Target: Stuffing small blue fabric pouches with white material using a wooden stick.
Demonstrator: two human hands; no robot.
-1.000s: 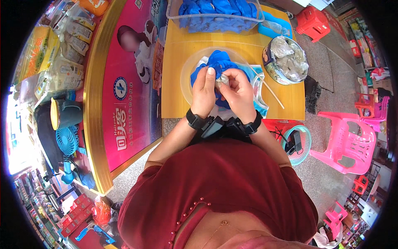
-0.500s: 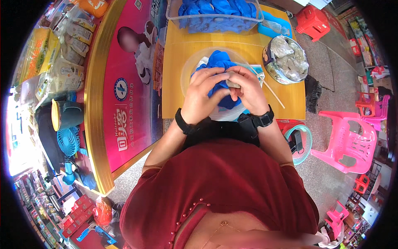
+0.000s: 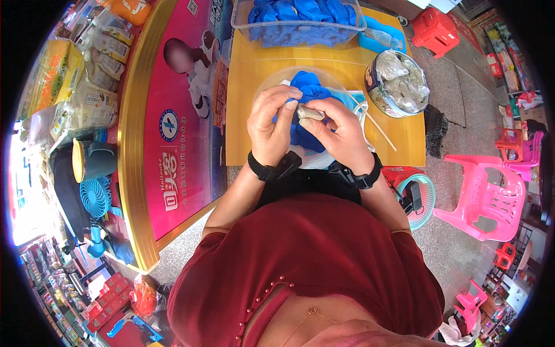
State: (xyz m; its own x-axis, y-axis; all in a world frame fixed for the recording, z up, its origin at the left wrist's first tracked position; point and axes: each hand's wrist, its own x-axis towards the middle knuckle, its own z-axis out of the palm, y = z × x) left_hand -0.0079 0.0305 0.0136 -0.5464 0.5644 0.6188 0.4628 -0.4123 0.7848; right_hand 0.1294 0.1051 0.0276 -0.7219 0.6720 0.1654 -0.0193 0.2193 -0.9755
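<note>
Over a translucent plastic basin (image 3: 342, 85) on the yellow table, my right hand (image 3: 342, 132) pinches a grey-brown clay-like lump (image 3: 311, 112) between thumb and fingers. Close beside it, my left hand (image 3: 272, 122) has its thumb and fingertips pressed together; whatever they hold is too small to make out. Below both hands, crumpled blue fabric (image 3: 311, 88) lies in the basin, partly hidden by my fingers. A pale stick (image 3: 381, 131) lies to the right of the basin.
A clear tub (image 3: 300, 28) of blue bundles stands at the table's far side, beside a blue tray (image 3: 381, 39). A round tin (image 3: 376, 92) holding grey, plastic-wrapped lumps is at the right. Left stands a gold-edged pink counter (image 3: 139, 144); right, a pink chair (image 3: 488, 196).
My hands have drawn apart a little, and the left has moved left, off the lump. More of the lump shows now in my right hand.
</note>
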